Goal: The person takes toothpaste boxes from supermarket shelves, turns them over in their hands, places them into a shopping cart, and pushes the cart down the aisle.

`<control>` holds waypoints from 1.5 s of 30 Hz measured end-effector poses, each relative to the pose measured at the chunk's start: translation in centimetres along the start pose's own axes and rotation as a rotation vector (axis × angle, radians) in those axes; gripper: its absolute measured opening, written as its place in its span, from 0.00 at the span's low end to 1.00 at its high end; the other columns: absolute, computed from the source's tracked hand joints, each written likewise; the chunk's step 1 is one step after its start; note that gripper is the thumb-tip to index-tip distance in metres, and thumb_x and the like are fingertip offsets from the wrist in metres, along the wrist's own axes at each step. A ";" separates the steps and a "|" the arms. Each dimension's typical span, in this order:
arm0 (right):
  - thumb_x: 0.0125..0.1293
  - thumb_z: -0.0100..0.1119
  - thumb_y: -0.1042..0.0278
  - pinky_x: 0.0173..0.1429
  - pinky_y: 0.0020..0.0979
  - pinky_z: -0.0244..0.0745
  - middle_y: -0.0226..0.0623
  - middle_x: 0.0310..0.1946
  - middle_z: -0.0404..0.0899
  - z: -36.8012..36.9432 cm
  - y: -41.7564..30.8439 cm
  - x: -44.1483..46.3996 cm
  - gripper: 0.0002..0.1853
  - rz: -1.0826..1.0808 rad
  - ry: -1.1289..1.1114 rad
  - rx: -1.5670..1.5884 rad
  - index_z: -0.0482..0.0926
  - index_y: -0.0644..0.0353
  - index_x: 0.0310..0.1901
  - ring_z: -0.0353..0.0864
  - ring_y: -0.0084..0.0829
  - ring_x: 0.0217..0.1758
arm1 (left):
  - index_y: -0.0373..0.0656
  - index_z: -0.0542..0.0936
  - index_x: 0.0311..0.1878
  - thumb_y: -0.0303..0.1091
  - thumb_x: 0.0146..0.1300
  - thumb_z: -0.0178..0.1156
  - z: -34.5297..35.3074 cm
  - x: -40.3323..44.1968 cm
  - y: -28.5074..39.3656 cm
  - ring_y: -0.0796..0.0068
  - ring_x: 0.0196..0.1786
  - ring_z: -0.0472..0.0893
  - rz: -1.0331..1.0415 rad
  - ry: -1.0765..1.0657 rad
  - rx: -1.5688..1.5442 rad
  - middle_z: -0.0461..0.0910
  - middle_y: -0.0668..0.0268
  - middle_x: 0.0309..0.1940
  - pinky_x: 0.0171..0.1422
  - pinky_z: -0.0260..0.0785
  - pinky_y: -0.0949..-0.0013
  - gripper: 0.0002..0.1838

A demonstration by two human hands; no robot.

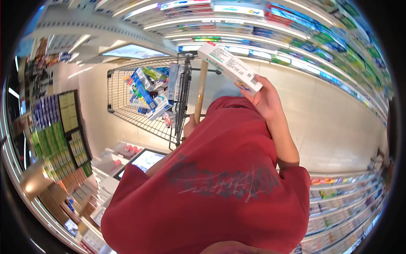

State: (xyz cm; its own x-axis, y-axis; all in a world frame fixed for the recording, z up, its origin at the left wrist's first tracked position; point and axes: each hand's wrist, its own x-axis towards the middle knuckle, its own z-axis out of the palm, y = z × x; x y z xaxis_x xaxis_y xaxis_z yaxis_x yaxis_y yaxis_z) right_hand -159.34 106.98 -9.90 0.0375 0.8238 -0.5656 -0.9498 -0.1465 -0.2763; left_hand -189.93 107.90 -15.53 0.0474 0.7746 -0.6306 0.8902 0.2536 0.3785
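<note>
My right hand (pixel 267 99) grips one end of a long white carton (pixel 228 65) with green lettering and small dark print. The carton is tilted, its far end near the top of the cart handle. My left hand (pixel 190 128) is wrapped round the lower part of the tan cart handle (pixel 202 91), and its fingers are partly hidden by my red shirt. The handle belongs to a wire shopping cart (pixel 111 95) on my left. Several boxes lie jumbled in it, among them a blue and green box (pixel 144 89) and a white and blue box (pixel 160 108).
Lit shelves of packaged goods (pixel 292 38) curve along the front and right. More shelves (pixel 342 194) stand at the lower right. A display screen (pixel 146 163) sits at lower left, and green cartons (pixel 53 144) are stacked farther left. Pale floor (pixel 321 118) stretches to my right.
</note>
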 end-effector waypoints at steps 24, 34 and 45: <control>0.55 0.64 0.74 0.42 0.34 0.81 0.44 0.47 0.82 7.1 26.2 23.7 0.41 0.198 -0.690 -1.477 0.62 0.55 0.73 0.85 0.37 0.41 | 0.49 0.76 0.54 0.37 0.62 0.59 0.8 1.6 -3.0 0.42 0.35 0.83 0.129 0.084 -0.021 0.82 0.49 0.29 0.36 0.73 0.47 0.17; 0.58 0.56 0.76 0.75 0.50 0.61 0.48 0.58 0.76 14.1 11.4 26.4 0.19 -1.422 -0.120 -1.487 0.79 0.60 0.54 0.64 0.54 0.72 | 0.48 0.75 0.49 0.37 0.60 0.61 -1.4 3.6 -6.1 0.45 0.32 0.83 0.195 0.161 0.017 0.82 0.52 0.26 0.35 0.74 0.48 0.14; 0.56 0.66 0.65 0.62 0.49 0.69 0.33 0.43 0.81 11.2 -3.6 36.8 0.20 -1.550 0.261 -2.396 0.77 0.53 0.52 0.80 0.35 0.50 | 0.45 0.71 0.45 0.37 0.57 0.61 -4.6 5.9 -9.7 0.47 0.26 0.81 0.292 0.180 0.195 0.80 0.54 0.20 0.30 0.73 0.49 0.15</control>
State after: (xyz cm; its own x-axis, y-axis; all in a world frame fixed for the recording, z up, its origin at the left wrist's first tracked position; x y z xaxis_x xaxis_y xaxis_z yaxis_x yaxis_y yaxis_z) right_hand -158.04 143.91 -21.01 0.0295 0.8534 0.5203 0.9991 -0.0409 0.0104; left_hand -200.38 112.64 -19.79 0.2466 0.8916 -0.3797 0.9213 -0.0942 0.3772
